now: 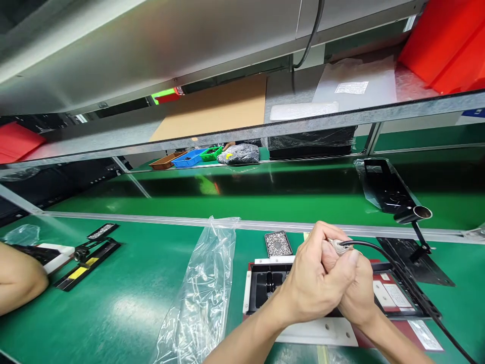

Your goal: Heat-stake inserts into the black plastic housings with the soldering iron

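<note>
Both of my hands are clasped together above a black frame [401, 290] that lies in a dark red and white fixture [318, 331]. My left hand [312, 280] and my right hand [354, 288] wrap round a pale cylindrical tool end [338, 246], whose lower part is hidden by my fingers. A black cable [394, 263] runs from it to the lower right. Behind the fixture lies a small tray of screws [278, 243].
A clear plastic bag [200, 293] lies left of the fixture. Black bracket parts [89, 263] and another person's arm [20, 278] are at the left. A metal stand [419, 232] is at the right. A shelf [227, 134] spans above.
</note>
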A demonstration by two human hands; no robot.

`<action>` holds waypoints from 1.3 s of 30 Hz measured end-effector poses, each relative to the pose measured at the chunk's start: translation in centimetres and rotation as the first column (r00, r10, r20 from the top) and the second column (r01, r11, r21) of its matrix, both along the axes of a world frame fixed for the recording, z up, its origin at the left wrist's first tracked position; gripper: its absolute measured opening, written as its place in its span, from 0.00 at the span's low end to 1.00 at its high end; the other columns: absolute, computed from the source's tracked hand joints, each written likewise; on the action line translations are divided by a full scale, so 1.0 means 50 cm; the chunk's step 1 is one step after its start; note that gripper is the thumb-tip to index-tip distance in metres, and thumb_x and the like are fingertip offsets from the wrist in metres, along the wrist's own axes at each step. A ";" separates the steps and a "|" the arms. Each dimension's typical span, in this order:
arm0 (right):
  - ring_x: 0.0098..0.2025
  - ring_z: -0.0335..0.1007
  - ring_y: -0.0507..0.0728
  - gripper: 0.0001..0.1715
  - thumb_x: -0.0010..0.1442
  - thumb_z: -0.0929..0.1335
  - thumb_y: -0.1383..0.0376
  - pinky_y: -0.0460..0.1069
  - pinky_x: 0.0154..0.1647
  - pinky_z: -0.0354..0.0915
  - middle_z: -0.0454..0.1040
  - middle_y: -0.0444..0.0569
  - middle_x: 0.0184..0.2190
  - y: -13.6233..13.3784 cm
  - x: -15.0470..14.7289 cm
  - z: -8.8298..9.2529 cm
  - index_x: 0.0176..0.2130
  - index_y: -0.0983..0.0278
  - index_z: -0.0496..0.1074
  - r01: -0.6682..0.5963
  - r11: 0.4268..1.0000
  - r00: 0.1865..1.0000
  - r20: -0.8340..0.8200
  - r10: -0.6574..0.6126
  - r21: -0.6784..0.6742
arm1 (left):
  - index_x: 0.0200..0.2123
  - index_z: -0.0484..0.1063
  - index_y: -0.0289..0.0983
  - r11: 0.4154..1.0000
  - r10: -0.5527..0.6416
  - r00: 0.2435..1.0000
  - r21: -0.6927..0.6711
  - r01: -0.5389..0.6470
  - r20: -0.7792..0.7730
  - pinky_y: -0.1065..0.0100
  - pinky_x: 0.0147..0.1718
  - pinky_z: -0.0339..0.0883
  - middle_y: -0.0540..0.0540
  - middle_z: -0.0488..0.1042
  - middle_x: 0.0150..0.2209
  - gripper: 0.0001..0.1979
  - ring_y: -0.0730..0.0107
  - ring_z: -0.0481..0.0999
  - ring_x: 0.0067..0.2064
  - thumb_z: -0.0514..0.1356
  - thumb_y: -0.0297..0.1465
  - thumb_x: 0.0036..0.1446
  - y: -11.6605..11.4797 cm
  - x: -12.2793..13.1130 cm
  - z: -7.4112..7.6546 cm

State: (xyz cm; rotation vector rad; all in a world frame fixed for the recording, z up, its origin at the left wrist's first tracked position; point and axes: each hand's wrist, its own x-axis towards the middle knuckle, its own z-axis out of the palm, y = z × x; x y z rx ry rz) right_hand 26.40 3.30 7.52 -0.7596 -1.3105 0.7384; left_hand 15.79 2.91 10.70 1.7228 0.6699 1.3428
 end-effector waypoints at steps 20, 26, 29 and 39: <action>0.21 0.62 0.52 0.30 0.66 0.78 0.49 0.46 0.20 0.63 0.68 0.45 0.20 -0.009 0.003 0.026 0.23 0.64 0.73 0.025 1.000 0.999 0.021 -0.025 -0.015 | 0.50 0.71 0.40 1.000 -0.020 1.000 0.023 0.020 -0.016 0.55 0.58 0.74 0.43 0.77 0.50 0.10 0.57 0.79 0.53 0.66 0.36 0.72 -0.005 -0.006 0.018; 0.20 0.50 0.49 0.39 0.64 0.78 0.43 0.46 0.16 0.50 0.56 0.41 0.18 -0.011 0.009 0.040 0.20 0.61 0.60 0.015 0.985 0.999 0.031 -0.010 -0.170 | 0.57 0.74 0.39 0.990 -0.088 0.996 -0.112 0.087 -0.007 0.51 0.60 0.75 0.39 0.80 0.54 0.31 0.50 0.80 0.55 0.74 0.54 0.63 -0.004 -0.021 0.036; 0.21 0.49 0.50 0.38 0.63 0.78 0.42 0.47 0.17 0.51 0.55 0.41 0.19 -0.007 0.013 0.035 0.21 0.59 0.60 -0.072 0.979 0.997 -0.027 0.068 -0.192 | 0.61 0.73 0.38 0.987 -0.124 0.992 -0.102 0.123 -0.001 0.49 0.62 0.74 0.36 0.79 0.58 0.35 0.48 0.80 0.58 0.66 0.61 0.68 0.000 -0.030 0.034; 0.19 0.60 0.51 0.33 0.73 0.72 0.46 0.47 0.18 0.61 0.63 0.43 0.18 0.013 0.047 0.036 0.24 0.62 0.67 -0.451 0.849 0.892 -0.126 0.433 -0.277 | 0.59 0.76 0.38 0.994 -0.043 0.991 -0.096 0.055 0.124 0.57 0.61 0.75 0.39 0.81 0.56 0.31 0.55 0.81 0.58 0.51 0.58 0.79 0.018 -0.044 0.029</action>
